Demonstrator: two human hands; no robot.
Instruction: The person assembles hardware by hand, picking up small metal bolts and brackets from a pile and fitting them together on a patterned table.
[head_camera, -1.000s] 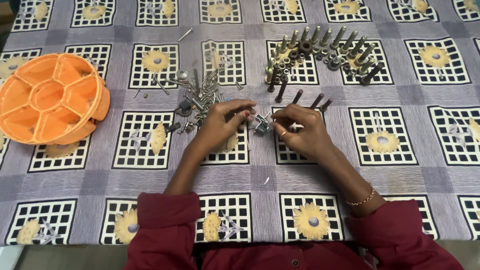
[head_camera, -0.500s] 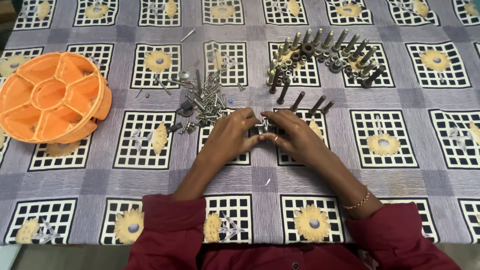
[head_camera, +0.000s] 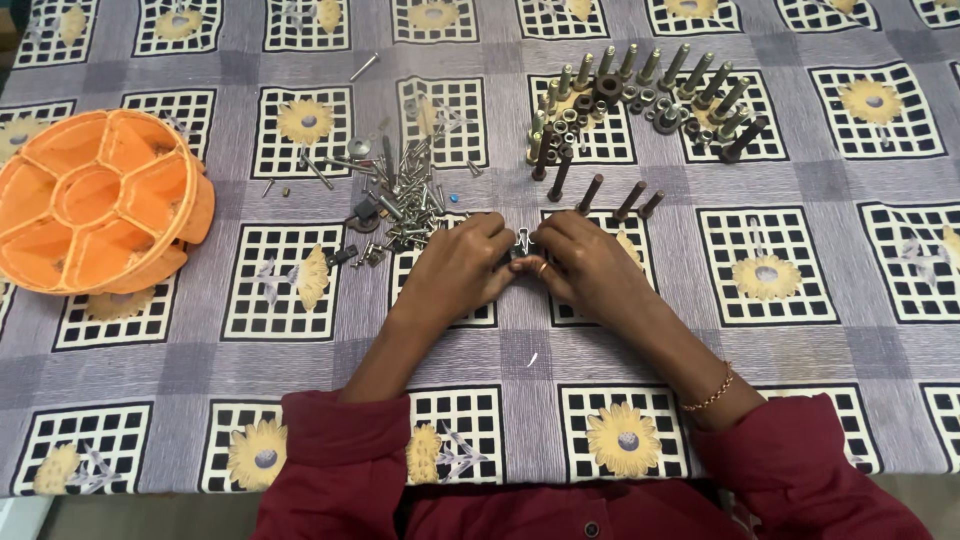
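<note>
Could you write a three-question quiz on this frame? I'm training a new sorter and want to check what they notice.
1. True or false: both hands are closed on the small metal piece between them.
2. Which lies nearer the left hand: A, the pile of small screws, or B, the orange divided tray?
3. What stands on end at the far right of the patterned cloth?

Key
1. True: left hand and right hand meet on it, fingertips pinching.
2. A.
3. The large bolts, with nuts and washers among them.
</note>
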